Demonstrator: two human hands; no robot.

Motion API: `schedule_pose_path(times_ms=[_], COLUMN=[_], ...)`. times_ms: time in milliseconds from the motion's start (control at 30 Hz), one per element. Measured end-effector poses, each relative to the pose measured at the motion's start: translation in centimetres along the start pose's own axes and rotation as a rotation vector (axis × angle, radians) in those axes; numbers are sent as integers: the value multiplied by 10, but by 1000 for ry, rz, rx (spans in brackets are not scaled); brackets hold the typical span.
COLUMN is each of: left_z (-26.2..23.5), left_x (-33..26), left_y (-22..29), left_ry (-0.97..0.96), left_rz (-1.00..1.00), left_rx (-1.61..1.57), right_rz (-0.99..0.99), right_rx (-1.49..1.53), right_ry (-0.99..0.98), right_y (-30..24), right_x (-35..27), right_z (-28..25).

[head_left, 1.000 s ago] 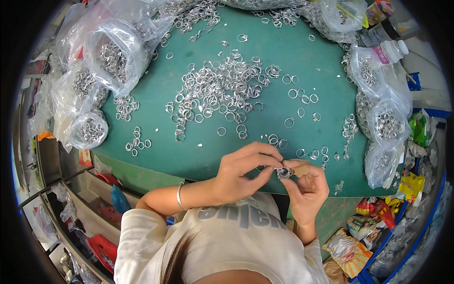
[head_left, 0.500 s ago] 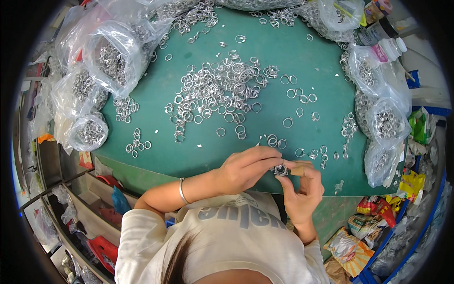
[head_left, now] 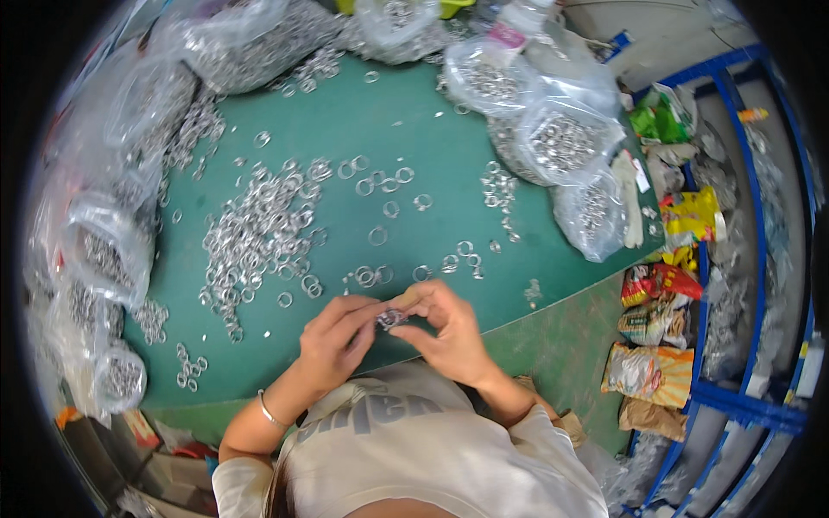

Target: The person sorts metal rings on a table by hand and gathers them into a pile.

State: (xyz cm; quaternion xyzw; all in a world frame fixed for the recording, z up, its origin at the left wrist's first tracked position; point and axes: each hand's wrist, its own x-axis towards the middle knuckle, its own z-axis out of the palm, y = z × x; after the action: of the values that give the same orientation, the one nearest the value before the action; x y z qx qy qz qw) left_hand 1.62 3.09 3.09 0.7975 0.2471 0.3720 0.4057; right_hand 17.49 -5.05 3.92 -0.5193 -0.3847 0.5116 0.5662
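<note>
Rings (head_left: 390, 319), a small silvery cluster, sit at the surface's (head_left: 449, 138) near edge, pinched between left hand (head_left: 338, 338) and right hand (head_left: 449, 324), fingertips pressed together. A slip would likely drop them among the loose pile (head_left: 255, 233) or off that edge.

Ring pile (head_left: 255, 237) on table (head_left: 432, 138), bags (head_left: 561, 142) right and behind.

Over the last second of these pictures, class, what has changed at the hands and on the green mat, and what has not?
The camera view swung, so the whole scene sits tilted and shifted. The left hand and right hand stayed together near the mat's front edge, still pinching the small cluster of metal rings between the fingertips. Nothing was let go. The big ring pile and the green mat look unchanged.
</note>
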Motion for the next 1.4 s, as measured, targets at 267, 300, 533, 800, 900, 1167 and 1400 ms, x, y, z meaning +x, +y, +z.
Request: schedule_pose_path(times_ms=[267, 300, 533, 800, 900, 1167, 1400], left_z=[10, 8, 20, 50, 71, 215, 243], left_x=[-6, -7, 2, 29, 53, 144, 163], left_y=[8, 7, 8, 17, 31, 65, 28], left_ry=[82, 33, 14, -99, -241, -506, -542], left_rz=[202, 221, -78, -30, 53, 518, 729], left_rx=[98, 74, -64, -178, -101, 239, 482], right_rz=[29, 24, -107, -293, -313, -382, -293], right_rx=[321, 238, -175, -135, 83, 566, -502], right_ry=[-25, -33, 86, 656, 904, 928, 1121], right_y=[4, 2, 2, -4, -1, -6, 9], right_x=[-4, -8, -15, -51, -71, -92, -42], right_z=[-3, -4, -9, -105, -161, -242, -313])
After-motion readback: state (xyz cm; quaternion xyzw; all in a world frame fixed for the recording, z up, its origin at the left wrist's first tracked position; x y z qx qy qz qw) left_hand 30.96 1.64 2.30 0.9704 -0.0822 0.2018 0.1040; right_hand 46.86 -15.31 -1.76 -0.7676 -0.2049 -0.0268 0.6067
